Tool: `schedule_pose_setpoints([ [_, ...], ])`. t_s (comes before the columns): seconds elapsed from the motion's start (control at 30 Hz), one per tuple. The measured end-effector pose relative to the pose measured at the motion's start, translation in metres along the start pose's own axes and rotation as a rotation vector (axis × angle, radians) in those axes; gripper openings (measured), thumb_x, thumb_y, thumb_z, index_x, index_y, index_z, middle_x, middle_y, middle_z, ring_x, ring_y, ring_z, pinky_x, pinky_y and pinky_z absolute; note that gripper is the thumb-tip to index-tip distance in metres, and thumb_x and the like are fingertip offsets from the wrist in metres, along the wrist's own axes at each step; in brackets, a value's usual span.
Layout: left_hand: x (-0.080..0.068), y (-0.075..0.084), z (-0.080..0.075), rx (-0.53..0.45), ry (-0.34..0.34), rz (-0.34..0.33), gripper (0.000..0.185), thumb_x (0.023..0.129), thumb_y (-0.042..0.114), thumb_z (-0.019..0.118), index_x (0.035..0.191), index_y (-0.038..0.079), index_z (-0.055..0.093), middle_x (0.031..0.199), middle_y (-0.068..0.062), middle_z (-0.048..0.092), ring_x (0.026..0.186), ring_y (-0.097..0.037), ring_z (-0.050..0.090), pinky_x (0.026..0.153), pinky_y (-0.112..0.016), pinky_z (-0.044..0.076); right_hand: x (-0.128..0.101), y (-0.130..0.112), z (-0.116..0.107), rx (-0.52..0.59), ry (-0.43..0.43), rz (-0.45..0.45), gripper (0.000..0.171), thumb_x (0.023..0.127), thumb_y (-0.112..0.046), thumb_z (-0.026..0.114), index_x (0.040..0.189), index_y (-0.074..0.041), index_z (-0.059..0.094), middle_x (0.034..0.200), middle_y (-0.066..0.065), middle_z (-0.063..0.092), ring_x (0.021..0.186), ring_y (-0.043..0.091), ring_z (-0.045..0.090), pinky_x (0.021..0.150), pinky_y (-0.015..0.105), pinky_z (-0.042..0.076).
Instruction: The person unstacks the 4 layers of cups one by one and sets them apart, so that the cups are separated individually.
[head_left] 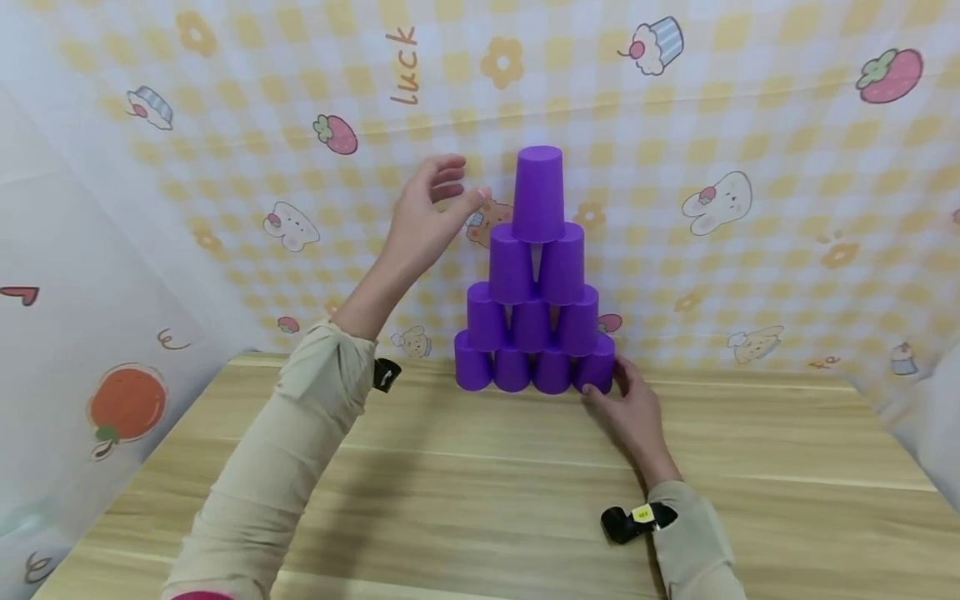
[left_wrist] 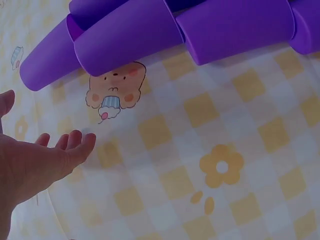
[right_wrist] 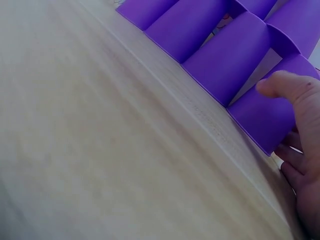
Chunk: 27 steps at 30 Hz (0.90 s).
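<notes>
Purple cups stand upside down in a pyramid, several in the bottom row, then three, two and a single top cup (head_left: 539, 196). My left hand (head_left: 429, 208) is raised left of the top cup, apart from it, its fingers loosely bent around nothing. In the left wrist view, that hand (left_wrist: 42, 162) is below the slanting line of cups. My right hand (head_left: 633, 408) grips the rightmost bottom cup (head_left: 596, 367), thumb on its front and fingers around its right side. The right wrist view shows the thumb (right_wrist: 282, 86) against this cup (right_wrist: 265, 115).
The pyramid stands on a wooden table (head_left: 450, 500) near its back edge. Close behind hangs a yellow checked cloth (head_left: 645, 133) printed with cartoons. A white printed sheet (head_left: 67, 250) borders the left side. Black straps (head_left: 628, 525) are on the wrists.
</notes>
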<state>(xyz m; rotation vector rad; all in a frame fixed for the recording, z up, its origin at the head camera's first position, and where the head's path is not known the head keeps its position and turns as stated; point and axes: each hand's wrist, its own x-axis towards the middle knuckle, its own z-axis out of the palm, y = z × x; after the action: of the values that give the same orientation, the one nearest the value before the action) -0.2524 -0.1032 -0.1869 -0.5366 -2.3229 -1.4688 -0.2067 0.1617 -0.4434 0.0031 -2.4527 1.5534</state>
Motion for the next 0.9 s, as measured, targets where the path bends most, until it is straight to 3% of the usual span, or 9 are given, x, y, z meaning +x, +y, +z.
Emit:
schedule_pose_setpoints([
  [0.13,0.004,0.000,0.008,-0.005,-0.017,0.008,0.058,0.085,0.033,0.067,0.135,0.015,0.044,0.133,0.002,0.046,0.116,-0.013,0.048,0.092,-0.024,0.043,0.000,0.001,0.001,-0.054,-0.007,-0.020,0.073,0.081,-0.022,0.071,0.140,0.000,0.035,0.136,0.023,0.043,0.124,0.035,0.042,0.104,0.042,0.034],
  [0.47,0.019,0.007,0.032,-0.053,-0.071,0.002,0.062,0.083,0.033,0.070,0.135,0.014,0.042,0.130,-0.003,0.049,0.114,-0.014,0.049,0.091,-0.022,0.043,0.002,0.002,0.003,-0.059,0.041,-0.026,0.066,0.081,-0.019,0.071,0.137,0.000,0.040,0.132,0.023,0.047,0.121,0.035,0.046,0.102,0.040,0.037],
  [0.63,0.026,0.011,0.046,-0.033,-0.076,0.018,0.065,0.081,0.033,0.071,0.135,0.013,0.041,0.126,-0.004,0.051,0.112,-0.012,0.050,0.089,-0.020,0.043,0.002,0.001,0.002,-0.067,0.087,-0.052,0.063,0.081,-0.015,0.072,0.134,0.002,0.043,0.128,0.025,0.050,0.118,0.037,0.049,0.100,0.041,0.039],
  [0.9,0.026,0.012,0.055,0.030,-0.101,0.006,0.070,0.081,0.037,0.071,0.138,0.014,0.038,0.125,-0.002,0.051,0.108,-0.013,0.051,0.086,-0.026,0.045,0.002,0.003,0.006,-0.085,0.095,-0.054,0.060,0.081,-0.016,0.072,0.132,0.000,0.046,0.127,0.023,0.052,0.116,0.035,0.051,0.098,0.041,0.041],
])
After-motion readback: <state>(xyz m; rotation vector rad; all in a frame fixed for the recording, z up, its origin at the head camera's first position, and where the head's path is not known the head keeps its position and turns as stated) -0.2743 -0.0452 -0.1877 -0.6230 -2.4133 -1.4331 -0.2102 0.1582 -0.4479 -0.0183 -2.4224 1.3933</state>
